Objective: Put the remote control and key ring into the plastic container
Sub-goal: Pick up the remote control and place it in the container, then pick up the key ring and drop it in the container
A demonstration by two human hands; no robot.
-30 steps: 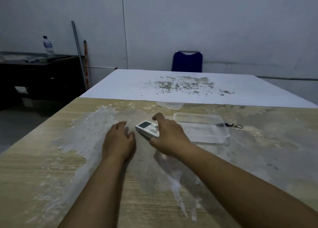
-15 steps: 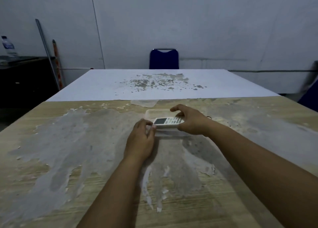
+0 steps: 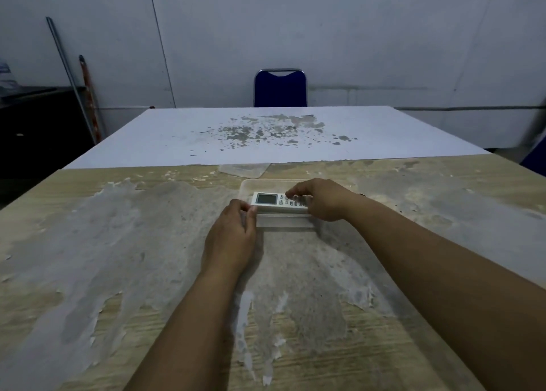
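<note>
A white remote control point(image 3: 267, 200) with a small grey screen lies lengthwise over the clear plastic container point(image 3: 266, 183), which stands on the worn wooden table point(image 3: 118, 243). My right hand point(image 3: 320, 199) holds the remote's button end from above. My left hand point(image 3: 233, 237) grips the container's near left corner, thumb and fingers against its rim. Only a dark speck of the key ring point(image 3: 361, 195) shows just right of my right wrist; the rest is hidden.
A clear lid point(image 3: 241, 169) lies just behind the container. A white table point(image 3: 266, 136) with grey flaked patches adjoins the far edge, with a blue chair point(image 3: 280, 87) behind it. A dark desk point(image 3: 29, 118) and leaning poles point(image 3: 85, 95) stand at the left.
My right hand has carried the remote rightward from the table to over the container. My left hand has moved from the table onto the container's near left corner.
</note>
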